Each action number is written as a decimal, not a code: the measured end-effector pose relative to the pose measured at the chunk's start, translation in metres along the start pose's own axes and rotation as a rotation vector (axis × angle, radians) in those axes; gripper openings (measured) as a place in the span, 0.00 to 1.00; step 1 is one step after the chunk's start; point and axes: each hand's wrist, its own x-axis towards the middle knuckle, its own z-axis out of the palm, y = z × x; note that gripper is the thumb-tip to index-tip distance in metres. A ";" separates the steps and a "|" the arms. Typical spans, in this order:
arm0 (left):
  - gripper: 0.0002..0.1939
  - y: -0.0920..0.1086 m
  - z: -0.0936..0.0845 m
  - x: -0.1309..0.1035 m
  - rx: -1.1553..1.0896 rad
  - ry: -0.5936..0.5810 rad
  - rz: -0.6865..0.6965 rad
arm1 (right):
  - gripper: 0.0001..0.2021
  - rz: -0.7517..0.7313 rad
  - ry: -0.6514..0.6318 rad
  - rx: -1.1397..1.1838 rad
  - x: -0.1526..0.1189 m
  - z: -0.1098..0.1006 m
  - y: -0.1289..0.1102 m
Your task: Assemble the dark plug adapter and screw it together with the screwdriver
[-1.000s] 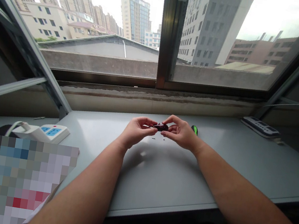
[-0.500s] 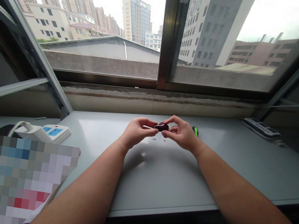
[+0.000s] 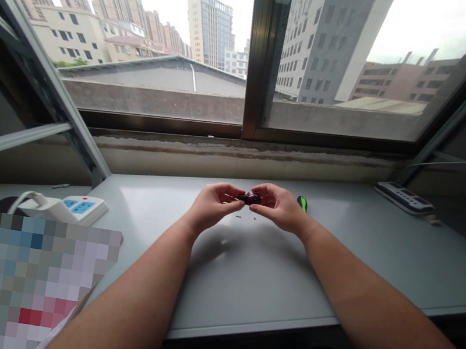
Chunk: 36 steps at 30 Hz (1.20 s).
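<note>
A small, dark, glossy reddish-black object (image 3: 250, 199) is held just above the far half of the desk; its kind is too small to make out. My left hand (image 3: 216, 204) pinches its left end between thumb and fingers. From the other side, my right hand (image 3: 281, 207) grips its right end with thumb and curled fingers. Below the object, two tiny pieces lie on the desk, a screw-like one (image 3: 238, 217) and a smaller one (image 3: 255, 219). Just beyond my right hand lies a green and black handle (image 3: 302, 203), partly hidden by that hand.
The grey desk (image 3: 266, 298) runs up to a wall below the window. At left are a white power strip (image 3: 90, 209) with plugs and a blurred-out sheet (image 3: 47, 286). A white and black power strip (image 3: 403, 198) lies far right. Metal struts (image 3: 82, 145) frame both sides.
My right-hand fingers have shifted a little on the dark object, closing more around its right end. The camera view has moved slightly. My left hand keeps its pinch.
</note>
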 end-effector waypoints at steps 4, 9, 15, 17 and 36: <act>0.15 0.003 0.002 -0.001 0.066 -0.033 0.113 | 0.20 -0.045 -0.018 0.049 -0.001 -0.002 -0.002; 0.16 0.006 0.005 -0.002 0.030 -0.001 0.179 | 0.18 -0.129 0.027 0.032 -0.002 0.000 -0.007; 0.23 0.001 0.007 -0.001 -0.120 -0.058 0.067 | 0.10 -0.345 0.130 -0.156 -0.001 0.005 -0.004; 0.18 -0.001 0.009 0.000 -0.144 -0.048 0.122 | 0.14 -0.355 0.126 -0.152 -0.001 0.004 -0.004; 0.20 -0.003 0.007 0.002 -0.028 0.012 0.061 | 0.19 -0.074 0.005 -0.024 0.000 -0.004 0.001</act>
